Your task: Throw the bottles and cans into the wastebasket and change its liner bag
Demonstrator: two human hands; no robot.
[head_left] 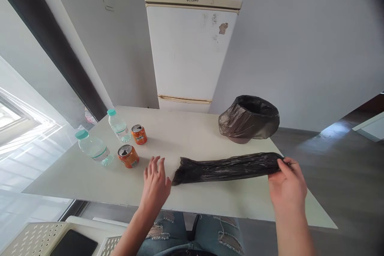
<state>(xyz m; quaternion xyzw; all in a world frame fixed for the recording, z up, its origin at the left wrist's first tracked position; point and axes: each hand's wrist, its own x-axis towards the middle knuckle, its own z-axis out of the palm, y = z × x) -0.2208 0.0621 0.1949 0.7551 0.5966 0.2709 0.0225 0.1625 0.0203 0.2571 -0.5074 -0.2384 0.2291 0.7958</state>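
A black plastic bag [231, 169], gathered into a long strip, stretches across the right half of the white table. My right hand [287, 180] pinches its right end between thumb and fingers. Just left of the bag's other end is my left hand [156, 180], fingers apart and holding nothing. Two orange cans stand to the left of that hand: a nearer can [128, 156] and a farther can [139, 134]. Beside them are two clear bottles with green caps, a nearer bottle [93, 148] and a farther bottle [119, 126].
A bin lined with a black bag [249, 118] stands at the table's back right. Behind the white table [180, 198] rises a white fridge [192, 52] against a grey wall. At the lower left, a dark flat object [74, 244] lies on a pale perforated surface [37, 240].
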